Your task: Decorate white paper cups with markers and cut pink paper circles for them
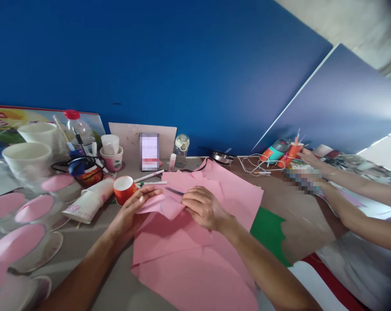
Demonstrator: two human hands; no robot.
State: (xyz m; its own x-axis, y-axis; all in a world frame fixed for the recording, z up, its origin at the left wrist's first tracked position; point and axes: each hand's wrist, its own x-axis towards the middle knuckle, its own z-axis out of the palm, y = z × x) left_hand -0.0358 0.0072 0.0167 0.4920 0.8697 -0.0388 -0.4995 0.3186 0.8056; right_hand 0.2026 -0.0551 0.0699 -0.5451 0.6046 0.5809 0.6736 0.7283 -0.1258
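Observation:
My left hand (138, 205) grips the left edge of a small piece of pink paper (172, 206), which is raised off the table and bent. A curved drawn line shows on this piece. My right hand (203, 207) is closed on scissors (175, 191); a dark narrow blade points left over the upper edge of the paper, and the handles are hidden by my fingers. Below both hands lie larger overlapping pink sheets (195, 276). Just past my left hand stands an orange-red paper cup (124, 190) with a white inside.
Several cups with pink covers (18, 242) fill the left side, near stacked white cups (28, 151). A phone (149, 151) leans on a board, beside a glue stick (172, 162) and a clear bottle (182, 149). Green paper (268, 233) lies right; a co-worker's arms (351, 203) reach in.

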